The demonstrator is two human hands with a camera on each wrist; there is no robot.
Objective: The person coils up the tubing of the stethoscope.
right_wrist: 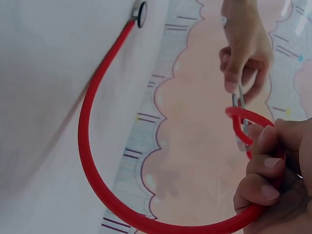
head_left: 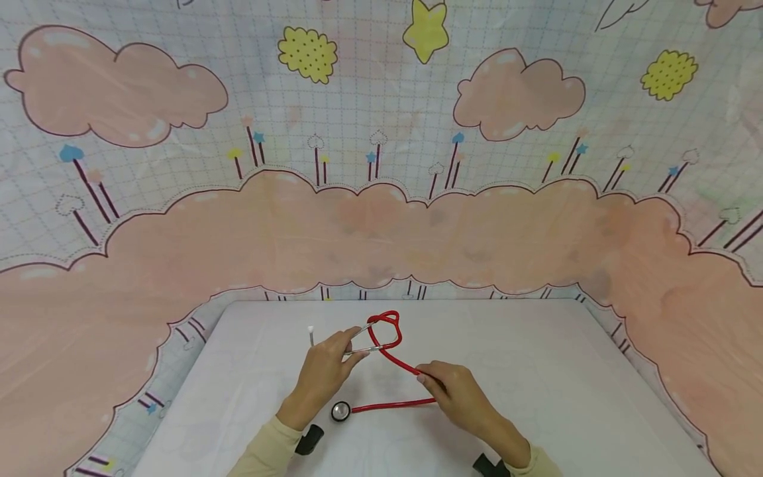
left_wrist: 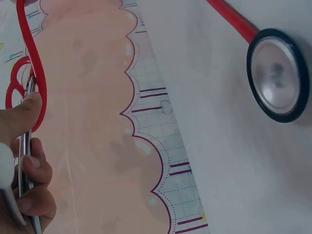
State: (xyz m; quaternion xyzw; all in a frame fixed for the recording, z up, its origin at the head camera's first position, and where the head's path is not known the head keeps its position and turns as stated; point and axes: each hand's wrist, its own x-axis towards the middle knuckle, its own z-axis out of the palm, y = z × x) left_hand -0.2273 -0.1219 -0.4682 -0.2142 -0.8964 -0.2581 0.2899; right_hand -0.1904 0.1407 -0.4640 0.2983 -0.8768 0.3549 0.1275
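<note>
The stethoscope (head_left: 387, 354) tube runs hidden under the right hand (head_left: 461, 397); its eartips are too small to make out.

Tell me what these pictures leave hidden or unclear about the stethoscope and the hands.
- Head view: second eartip hidden behind left hand; only one shows.
- Left wrist view: stethoscope tubing cut off at the top edge.
- Right wrist view: right hand covers the tube in its grip.

My head view looks down over the counter (head_left: 536, 371) from above; both wrist views sit close — all share the red stethoscope (head_left: 393, 404).
</note>
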